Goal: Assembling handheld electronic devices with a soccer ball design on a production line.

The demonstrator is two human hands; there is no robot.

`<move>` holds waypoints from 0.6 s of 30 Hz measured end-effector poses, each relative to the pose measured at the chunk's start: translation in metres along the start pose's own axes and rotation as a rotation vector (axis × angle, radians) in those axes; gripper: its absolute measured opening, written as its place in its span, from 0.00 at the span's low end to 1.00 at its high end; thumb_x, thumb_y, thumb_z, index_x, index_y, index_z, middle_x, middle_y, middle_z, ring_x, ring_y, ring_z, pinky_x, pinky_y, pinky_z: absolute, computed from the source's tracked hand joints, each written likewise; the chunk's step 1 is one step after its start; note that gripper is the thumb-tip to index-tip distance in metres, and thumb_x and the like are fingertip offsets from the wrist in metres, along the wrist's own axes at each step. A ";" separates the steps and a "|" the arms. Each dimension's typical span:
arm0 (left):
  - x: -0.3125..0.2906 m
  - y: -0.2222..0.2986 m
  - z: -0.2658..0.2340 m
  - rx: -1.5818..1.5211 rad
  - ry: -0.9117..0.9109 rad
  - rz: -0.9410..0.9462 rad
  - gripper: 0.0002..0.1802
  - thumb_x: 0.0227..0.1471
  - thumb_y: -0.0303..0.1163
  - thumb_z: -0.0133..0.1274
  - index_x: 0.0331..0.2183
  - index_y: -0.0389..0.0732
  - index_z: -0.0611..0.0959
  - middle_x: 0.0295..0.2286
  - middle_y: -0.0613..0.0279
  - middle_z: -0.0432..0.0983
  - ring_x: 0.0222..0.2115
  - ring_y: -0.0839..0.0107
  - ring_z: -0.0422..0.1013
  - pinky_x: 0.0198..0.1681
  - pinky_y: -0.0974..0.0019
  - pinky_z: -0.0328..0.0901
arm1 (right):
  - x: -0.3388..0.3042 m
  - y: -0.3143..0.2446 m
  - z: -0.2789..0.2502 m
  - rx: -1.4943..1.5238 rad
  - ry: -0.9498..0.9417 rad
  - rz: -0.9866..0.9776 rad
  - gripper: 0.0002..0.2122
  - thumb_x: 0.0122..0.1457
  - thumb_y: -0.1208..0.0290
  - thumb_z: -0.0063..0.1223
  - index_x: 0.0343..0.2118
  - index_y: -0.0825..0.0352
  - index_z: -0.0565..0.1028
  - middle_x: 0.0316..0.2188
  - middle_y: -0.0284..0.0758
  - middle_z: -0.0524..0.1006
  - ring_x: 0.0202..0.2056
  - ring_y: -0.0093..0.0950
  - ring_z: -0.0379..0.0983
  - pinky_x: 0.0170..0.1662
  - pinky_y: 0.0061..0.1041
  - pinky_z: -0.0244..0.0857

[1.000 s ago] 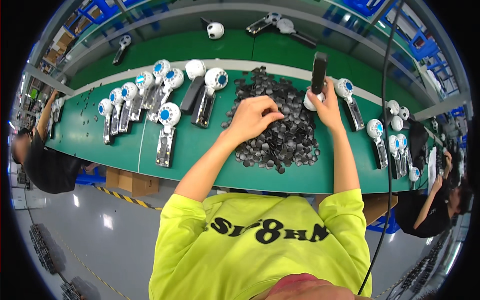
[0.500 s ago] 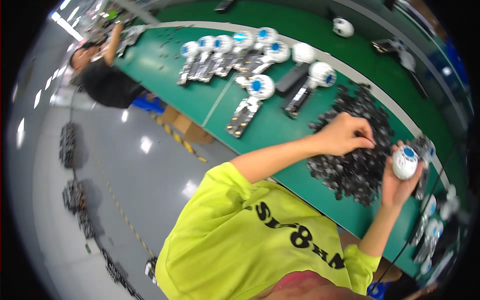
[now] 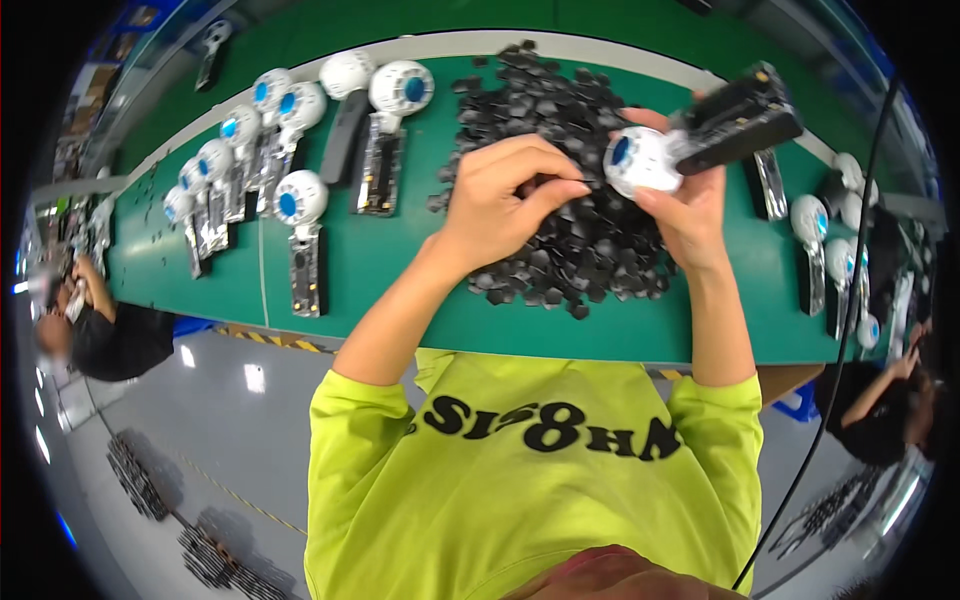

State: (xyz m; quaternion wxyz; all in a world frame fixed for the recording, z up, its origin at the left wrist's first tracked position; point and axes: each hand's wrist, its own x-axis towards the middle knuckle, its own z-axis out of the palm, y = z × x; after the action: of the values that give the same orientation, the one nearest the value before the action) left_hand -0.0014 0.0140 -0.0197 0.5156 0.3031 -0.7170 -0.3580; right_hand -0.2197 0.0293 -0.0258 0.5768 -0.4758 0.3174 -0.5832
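My right hand (image 3: pixel 688 215) grips a white device with a round head (image 3: pixel 640 160), a blue disc on its face and a black, box-like handle (image 3: pixel 740 118) that points up and to the right. Just left of the head, my left hand (image 3: pixel 508 203) is closed in a pinch, thumb against forefinger. Whatever sits between those fingertips is too small to make out. Beneath and around both hands spreads a heap of small black angular pieces (image 3: pixel 570 255) on the green table (image 3: pixel 400 255).
Left of the heap lie several similar white-headed devices (image 3: pixel 300 198), one with a plain dark handle (image 3: pixel 346 135). More devices (image 3: pixel 808 220) lie at the right end. A black cable (image 3: pixel 832 380) hangs on the right. Other people work at far left (image 3: pixel 120 335) and far right (image 3: pixel 875 425).
My view has turned to the right. The device in my right hand has tipped, so its handle now shows, and my left hand's fingertips have come close to its head.
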 end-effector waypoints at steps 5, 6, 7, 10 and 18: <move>0.003 -0.010 0.010 0.163 -0.029 0.341 0.06 0.40 0.22 0.66 0.25 0.39 0.84 0.26 0.68 0.79 0.22 0.74 0.68 0.23 0.76 0.60 | -0.010 0.000 0.003 -0.046 -0.115 -0.071 0.40 0.43 0.82 0.63 0.62 0.59 0.59 0.56 0.49 0.68 0.54 0.43 0.69 0.57 0.42 0.66; 0.002 -0.011 0.011 0.145 -0.024 0.340 0.06 0.40 0.22 0.66 0.25 0.39 0.84 0.26 0.68 0.79 0.22 0.74 0.68 0.23 0.76 0.60 | -0.007 0.001 0.002 -0.062 -0.108 -0.064 0.40 0.43 0.82 0.63 0.62 0.59 0.59 0.56 0.49 0.68 0.54 0.43 0.69 0.57 0.42 0.66; 0.002 -0.011 0.010 0.197 -0.014 0.407 0.06 0.39 0.22 0.66 0.25 0.39 0.84 0.26 0.68 0.79 0.22 0.74 0.68 0.23 0.75 0.61 | -0.003 0.002 0.001 -0.186 -0.156 -0.181 0.38 0.43 0.82 0.64 0.61 0.60 0.61 0.55 0.49 0.70 0.54 0.43 0.70 0.57 0.41 0.65; -0.001 -0.007 0.013 0.370 0.033 0.600 0.06 0.38 0.23 0.66 0.25 0.40 0.84 0.26 0.69 0.79 0.23 0.73 0.69 0.22 0.74 0.61 | 0.006 0.000 -0.004 -0.552 -0.329 -0.523 0.32 0.44 0.79 0.66 0.55 0.63 0.66 0.52 0.47 0.73 0.52 0.41 0.70 0.57 0.41 0.65; -0.008 0.005 0.011 0.226 -0.120 0.260 0.07 0.38 0.25 0.66 0.24 0.41 0.83 0.24 0.68 0.78 0.22 0.73 0.69 0.21 0.72 0.61 | -0.003 -0.001 0.013 -0.564 -0.287 -0.463 0.25 0.40 0.80 0.64 0.47 0.65 0.76 0.49 0.39 0.76 0.49 0.33 0.71 0.55 0.34 0.65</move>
State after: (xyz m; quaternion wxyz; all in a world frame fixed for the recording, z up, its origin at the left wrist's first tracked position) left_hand -0.0095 0.0253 -0.0219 0.4765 0.2421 -0.8153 -0.2228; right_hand -0.2089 0.0343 -0.0209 0.3150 -0.7516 0.2656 -0.5151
